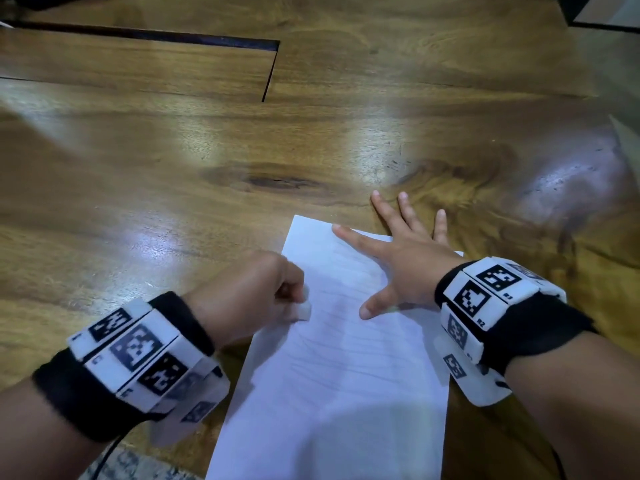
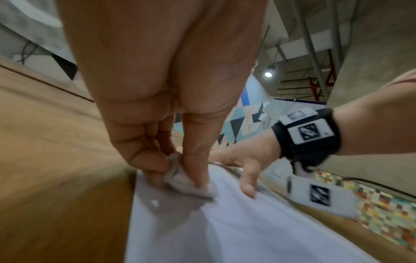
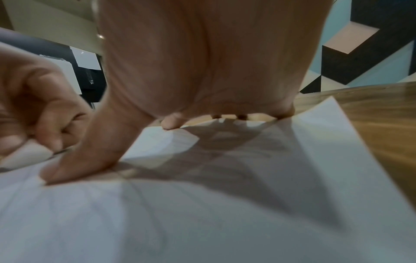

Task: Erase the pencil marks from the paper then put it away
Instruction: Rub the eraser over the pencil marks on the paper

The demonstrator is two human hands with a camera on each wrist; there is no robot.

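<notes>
On the wooden table (image 1: 173,188), a white sheet of paper (image 1: 346,393) lies flat, slightly askew, with faint pencil marks (image 1: 349,344) running in long strokes across its middle. At the sheet's left edge the left hand (image 1: 249,296) is curled tightly round a small white eraser (image 1: 304,310), pinching it between thumb and fingers; the left wrist view shows the eraser's tip down on the paper. The right hand (image 1: 398,258) is spread flat with straight fingers, grasping nothing, its thumb and index finger pressing the upper part of the sheet while the other fingers reach past the far edge onto the wood. Most of the marks look unerased, so the rubbing seems to be at an early stage. The chief risk, as I judge it, is the paper buckling or tearing: the holding hand anchors only the top, so hard strokes lower down could drag the loose end and crease it. Rubbing right at the edge could also fold the margin under, and blurred graphite may smear if pressure is uneven.
</notes>
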